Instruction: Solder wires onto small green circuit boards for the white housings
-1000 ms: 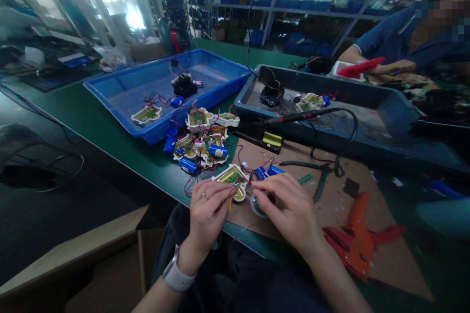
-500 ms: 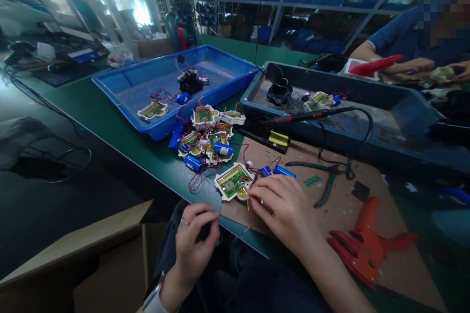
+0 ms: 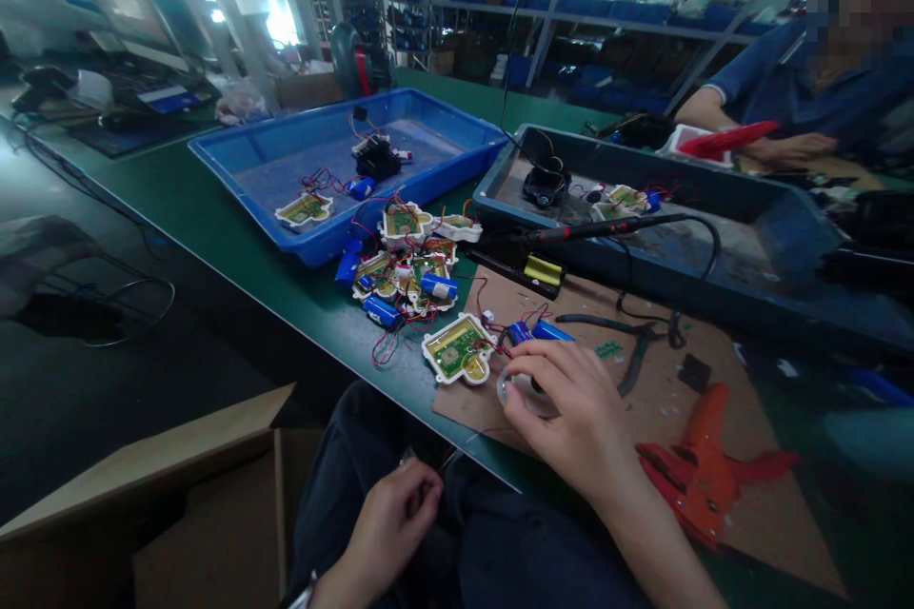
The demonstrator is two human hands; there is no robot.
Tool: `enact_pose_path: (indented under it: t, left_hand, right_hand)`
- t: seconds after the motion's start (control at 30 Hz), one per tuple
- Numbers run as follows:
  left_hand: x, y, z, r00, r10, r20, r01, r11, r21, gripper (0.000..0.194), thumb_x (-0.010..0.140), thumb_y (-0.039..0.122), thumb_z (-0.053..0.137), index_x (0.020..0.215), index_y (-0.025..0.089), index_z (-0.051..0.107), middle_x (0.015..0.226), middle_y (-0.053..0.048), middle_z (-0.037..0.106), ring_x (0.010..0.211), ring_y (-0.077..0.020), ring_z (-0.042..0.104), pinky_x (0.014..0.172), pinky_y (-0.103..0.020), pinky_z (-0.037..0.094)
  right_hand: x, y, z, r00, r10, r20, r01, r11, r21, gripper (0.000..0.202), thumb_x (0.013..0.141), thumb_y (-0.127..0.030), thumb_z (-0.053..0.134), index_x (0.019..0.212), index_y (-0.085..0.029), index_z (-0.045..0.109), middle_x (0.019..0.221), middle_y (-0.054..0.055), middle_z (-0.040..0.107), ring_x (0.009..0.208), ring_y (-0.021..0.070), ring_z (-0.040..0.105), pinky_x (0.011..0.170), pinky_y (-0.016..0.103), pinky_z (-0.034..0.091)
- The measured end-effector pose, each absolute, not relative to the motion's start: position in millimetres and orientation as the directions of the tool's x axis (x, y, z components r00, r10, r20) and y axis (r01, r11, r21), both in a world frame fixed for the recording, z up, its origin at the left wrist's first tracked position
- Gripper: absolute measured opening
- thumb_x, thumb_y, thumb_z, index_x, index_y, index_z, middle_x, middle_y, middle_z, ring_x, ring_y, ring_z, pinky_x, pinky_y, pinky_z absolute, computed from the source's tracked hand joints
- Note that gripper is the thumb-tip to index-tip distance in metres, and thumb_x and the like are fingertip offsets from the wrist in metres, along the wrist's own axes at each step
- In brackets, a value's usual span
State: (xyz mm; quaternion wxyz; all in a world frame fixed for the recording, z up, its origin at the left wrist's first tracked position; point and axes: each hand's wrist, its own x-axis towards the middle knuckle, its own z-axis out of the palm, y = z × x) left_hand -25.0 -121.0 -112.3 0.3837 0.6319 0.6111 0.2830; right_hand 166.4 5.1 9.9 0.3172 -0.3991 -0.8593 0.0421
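Note:
My right hand is over the cardboard, thumb and fingers curled round a clear round piece, mostly hidden by the fingers. Just left of it lies a white-framed circuit board with a rounded lobe at its lower end. Thin red and dark wires run from the board towards blue cylindrical batteries behind my fingers. My left hand is low over my lap, off the table, its fingers curled together; whatever they may hold is hidden.
A pile of similar boards and batteries lies beyond. Behind are a blue tray and a grey-blue tray. A soldering iron, dark-handled pliers and an orange-red tool lie to the right. A co-worker's hand shows at far right.
My left hand has dropped from the table edge to my lap and its fingers have closed. My right hand has shifted slightly right, off the board; the yellow wire by its fingertips no longer shows.

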Motion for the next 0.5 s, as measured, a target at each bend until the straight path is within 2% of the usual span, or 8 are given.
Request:
enact_pose_path:
  t: [0.1, 0.23, 0.33, 0.43, 0.5]
  left_hand:
    - [-57, -126, -105, 0.089, 0.985, -0.146, 0.602, 0.063, 0.796, 0.017, 0.083, 0.02, 0.049, 0.076, 0.018, 0.065, 0.065, 0.0, 0.063, 0.055, -0.012, 0.057, 0.051, -0.02, 0.042]
    - [-106, -131, -92, 0.039, 0.99, -0.139, 0.654, 0.08, 0.752, 0.023, 0.086, 0.028, 0.047, 0.074, 0.019, 0.065, 0.063, 0.0, 0.065, 0.055, -0.0134, 0.061, 0.052, -0.02, 0.046]
    - [-128, -134, -71, -0.112, 0.991, 0.073, 0.716, 0.029, 0.698, 0.025, 0.085, 0.035, 0.053, 0.069, 0.019, 0.064, 0.06, 0.0, 0.064, 0.052, -0.0129, 0.061, 0.049, -0.02, 0.048]
    - [-122, -149, -41, -0.184, 0.925, 0.334, 0.77, -0.075, 0.633, 0.013, 0.081, 0.032, 0.061, 0.077, 0.021, 0.067, 0.084, -0.004, 0.069, 0.077, -0.0164, 0.068, 0.068, -0.023, 0.055]
    - [-103, -163, -25, -0.183, 0.878, 0.443, 0.76, -0.16, 0.63, 0.013, 0.082, 0.027, 0.058, 0.084, 0.027, 0.07, 0.087, -0.002, 0.07, 0.078, -0.0157, 0.068, 0.071, -0.024, 0.055]
  right_hand:
    - [170, -2, 17, -0.439, 0.717, 0.542, 0.628, 0.676, -0.386, 0.022, 0.079, -0.014, 0.059, 0.1, -0.02, 0.059, 0.103, 0.004, 0.061, 0.096, 0.018, 0.055, 0.082, 0.035, 0.042]
    - [169, -16, 34, -0.44, 0.687, 0.578, 0.483, 0.724, -0.492, 0.023, 0.081, -0.009, 0.056, 0.102, -0.019, 0.058, 0.1, 0.003, 0.062, 0.096, 0.0133, 0.057, 0.083, 0.029, 0.047]
    - [164, -23, 47, -0.489, 0.658, 0.572, 0.393, 0.752, -0.529, 0.021, 0.081, -0.007, 0.055, 0.099, -0.018, 0.06, 0.093, 0.001, 0.064, 0.089, 0.0098, 0.059, 0.079, 0.023, 0.049]
    - [158, -26, 59, -0.518, 0.645, 0.562, 0.327, 0.756, -0.567, 0.02, 0.082, -0.007, 0.054, 0.097, -0.018, 0.061, 0.09, 0.0, 0.065, 0.085, 0.0076, 0.061, 0.077, 0.019, 0.05]
    - [150, -28, 66, -0.567, 0.633, 0.527, 0.289, 0.752, -0.593, 0.023, 0.083, -0.009, 0.053, 0.103, -0.017, 0.06, 0.096, 0.001, 0.066, 0.091, 0.007, 0.061, 0.081, 0.016, 0.05]
